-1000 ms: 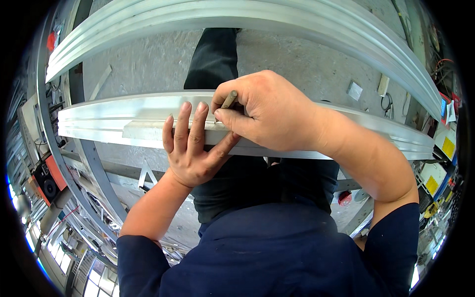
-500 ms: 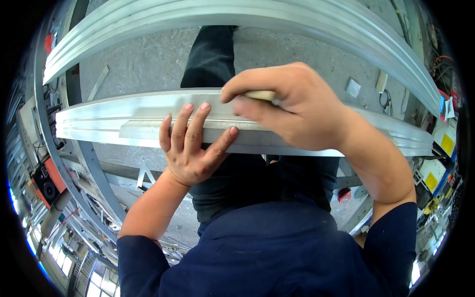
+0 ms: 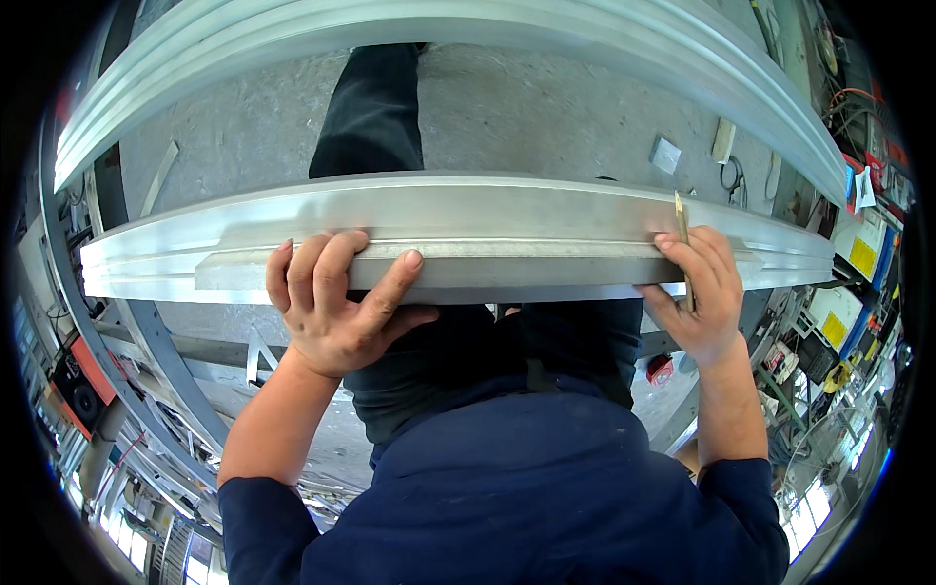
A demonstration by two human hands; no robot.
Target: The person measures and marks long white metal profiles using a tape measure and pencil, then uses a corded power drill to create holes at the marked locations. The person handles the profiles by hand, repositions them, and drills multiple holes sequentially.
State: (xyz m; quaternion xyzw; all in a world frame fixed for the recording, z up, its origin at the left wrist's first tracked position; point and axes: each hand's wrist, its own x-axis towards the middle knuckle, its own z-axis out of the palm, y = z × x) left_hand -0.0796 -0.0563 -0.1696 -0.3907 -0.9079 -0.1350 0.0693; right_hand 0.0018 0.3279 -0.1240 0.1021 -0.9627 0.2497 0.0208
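Scuffed concrete floor (image 3: 526, 107) spreads beneath your workpiece, a pale metal beam (image 3: 487, 207) running left to right across your thighs. Along that beam's near edge lies a narrow metal strip (image 3: 526, 270), its long axis parallel to the beam, its ends short of the beam's ends. It lies straight ahead of your body, spanning between and past both hands. Your left hand (image 3: 327, 312) is loosely spread, thumb apart, fingertips touching the strip well in from its left end; how hard it presses, you cannot tell from here. Your right hand (image 3: 704, 292), nearer its end of the strip, is partly curled, holding a pencil-like tool (image 3: 683, 234) that points toward the beam's far edge, fingertips against the strip. Beyond that edge, across the floor, arches another ribbed beam (image 3: 487, 21).
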